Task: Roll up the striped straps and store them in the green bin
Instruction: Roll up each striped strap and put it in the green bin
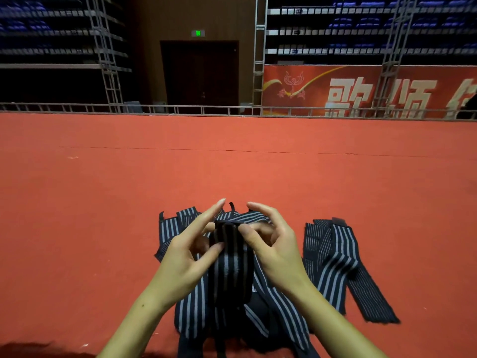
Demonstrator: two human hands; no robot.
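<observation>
A red carpet [232, 161] filled the middle of my view, a thin seam crossing it. Behind it ran a metal railing [180, 109]. A dark double door [200, 76] stood at top centre, a green exit sign [198, 33] above it, a red banner [361, 90] at upper right.

Light falls from above and in front of me, even and fairly bright on the red carpet [232, 164], while the seating tiers [387, 27] and the doorway [200, 73] sink into near-black. My left hand [191, 251] and right hand [271, 244] are softly lit, their edges slightly smeared, perhaps from motion. The far banner [361, 91] looks hazy and soft. A dark shadow sits at the lower left corner. The rail [154, 109] bows slightly, as a wide lens bends it.
</observation>
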